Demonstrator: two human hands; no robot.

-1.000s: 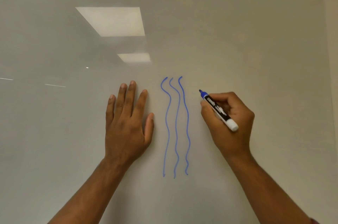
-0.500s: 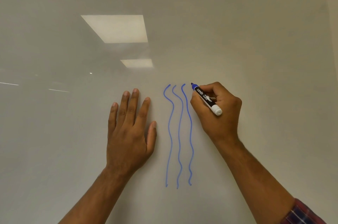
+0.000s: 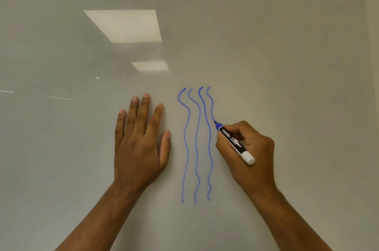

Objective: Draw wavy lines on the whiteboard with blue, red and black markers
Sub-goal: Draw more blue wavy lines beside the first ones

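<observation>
The whiteboard [image 3: 276,56] fills the view. Three long blue wavy lines [image 3: 196,144] run down its middle, and a short fourth blue line [image 3: 211,105] starts to their right. My right hand [image 3: 248,160] grips a blue marker [image 3: 233,142] with a black barrel and white end; its tip touches the board at the lower end of the fourth line. My left hand [image 3: 139,146] lies flat on the board left of the lines, fingers straight and spread. No red or black marker is in view.
Ceiling lights [image 3: 125,25] reflect in the glossy board at the upper left. The board's right edge [image 3: 365,45] meets a pale wall strip. Blank board surface lies right of my right hand.
My right hand has moved down from the top of the lines, and a short fourth blue stroke has appeared under the marker tip. My left hand stays flat in place.
</observation>
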